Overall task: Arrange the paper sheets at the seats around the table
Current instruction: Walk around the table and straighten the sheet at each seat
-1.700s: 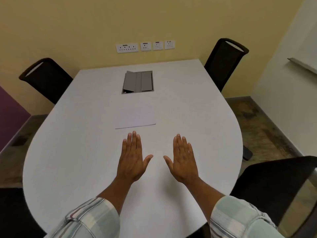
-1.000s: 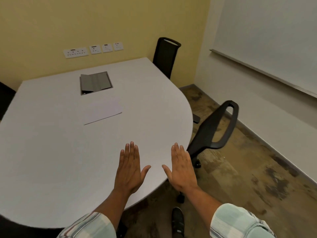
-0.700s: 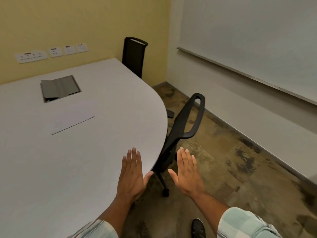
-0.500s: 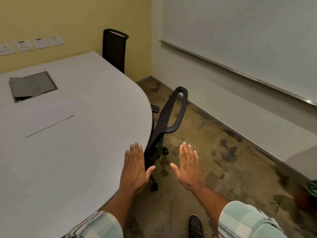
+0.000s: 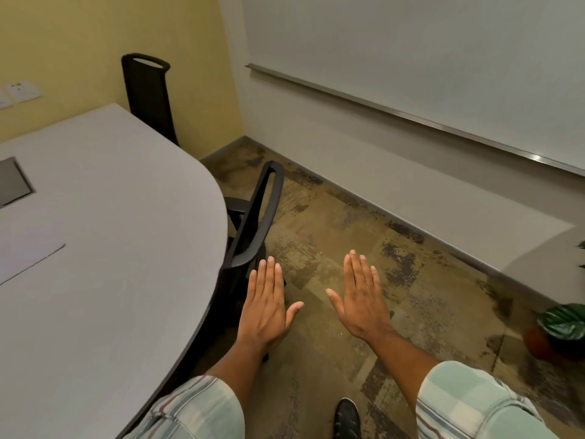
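Both hands are empty, fingers extended flat, palms down over the floor: left hand [image 5: 266, 307] just beside the counter [image 5: 110, 248] edge, right hand [image 5: 364, 304] farther out. The paper sheets [image 5: 27, 253] lie far left on the counter, long axis running up-right; the left hand is nearer

— What are you wearing on your arms?

— You have a pale mint-green checked shirt with thin grey and reddish stripes; the left sleeve [image 5: 196, 410] and right sleeve [image 5: 468, 403] are both rolled up to about the elbow, leaving your forearms bare.

— And on your feet?

— Only one black shoe [image 5: 347, 418] shows, with a patterned toe.
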Available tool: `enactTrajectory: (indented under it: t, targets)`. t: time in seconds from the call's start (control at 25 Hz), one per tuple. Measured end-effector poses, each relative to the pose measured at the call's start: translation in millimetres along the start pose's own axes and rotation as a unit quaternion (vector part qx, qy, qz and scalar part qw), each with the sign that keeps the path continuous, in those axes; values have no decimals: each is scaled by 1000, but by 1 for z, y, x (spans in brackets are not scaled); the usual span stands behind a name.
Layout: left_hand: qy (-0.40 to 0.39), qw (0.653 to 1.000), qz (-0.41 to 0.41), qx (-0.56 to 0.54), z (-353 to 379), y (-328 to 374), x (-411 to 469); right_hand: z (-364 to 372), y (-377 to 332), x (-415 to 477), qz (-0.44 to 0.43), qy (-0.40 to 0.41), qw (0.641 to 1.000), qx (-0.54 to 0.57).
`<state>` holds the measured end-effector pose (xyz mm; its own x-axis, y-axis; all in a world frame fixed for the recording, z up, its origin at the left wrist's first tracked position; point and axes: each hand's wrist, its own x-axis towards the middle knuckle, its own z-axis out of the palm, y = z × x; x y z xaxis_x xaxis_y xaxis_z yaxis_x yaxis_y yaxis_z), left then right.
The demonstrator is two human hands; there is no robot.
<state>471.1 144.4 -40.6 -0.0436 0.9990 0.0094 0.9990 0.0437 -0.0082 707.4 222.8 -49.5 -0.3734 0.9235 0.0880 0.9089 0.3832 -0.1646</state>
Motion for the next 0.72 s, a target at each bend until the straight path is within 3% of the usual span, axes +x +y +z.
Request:
enactTrajectory:
  t: [0.36,0.72]
  targets:
    - [2,1000,11,-16,-11,86,142,-24,115,94,7,7,1000,6]
    - [27,999,29,-16,-8,100,310,-26,175,242,1,23,1000,5]
